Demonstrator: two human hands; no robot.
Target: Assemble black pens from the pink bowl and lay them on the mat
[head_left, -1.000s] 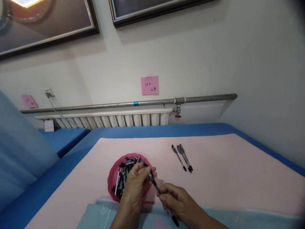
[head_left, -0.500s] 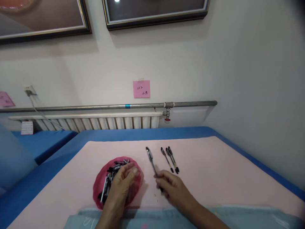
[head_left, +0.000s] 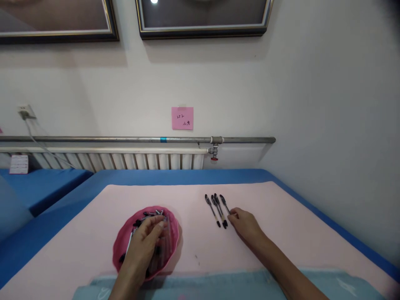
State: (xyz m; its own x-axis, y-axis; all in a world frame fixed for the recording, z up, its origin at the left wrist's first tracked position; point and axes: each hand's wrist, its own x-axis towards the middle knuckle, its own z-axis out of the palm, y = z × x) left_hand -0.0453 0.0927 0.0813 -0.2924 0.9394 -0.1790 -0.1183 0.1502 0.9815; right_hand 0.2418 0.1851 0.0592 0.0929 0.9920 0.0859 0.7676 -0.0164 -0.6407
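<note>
My right hand point(head_left: 245, 225) pinches the lower end of a black-capped pen point(head_left: 224, 202) that lies on the pink sheet. Just to its left, three similar pens point(head_left: 212, 211) lie side by side, caps pointing to the wall. Over a round pink basket point(head_left: 116, 246) with a wavy rim is my left hand point(head_left: 143, 241); its fingers curl toward the thumb, and whatever they may hold I cannot make out. Black and silver pen parts point(head_left: 146, 214) and clear tubes point(head_left: 168, 237) fill the basket, partly hidden by that hand.
The pink sheet point(head_left: 193, 246) covers a blue-edged table point(head_left: 175, 176). A light blue cloth point(head_left: 218, 285) lies along the near edge. Behind stand a white radiator point(head_left: 150, 161) and a metal pipe point(head_left: 131, 139) with a red-handled valve point(head_left: 214, 158). Another blue surface point(head_left: 59, 183) is at left.
My right hand has carried the pen rightward and laid it beside the other three. My left hand stays over the basket, its fingers a little more curled. The view has shifted slightly.
</note>
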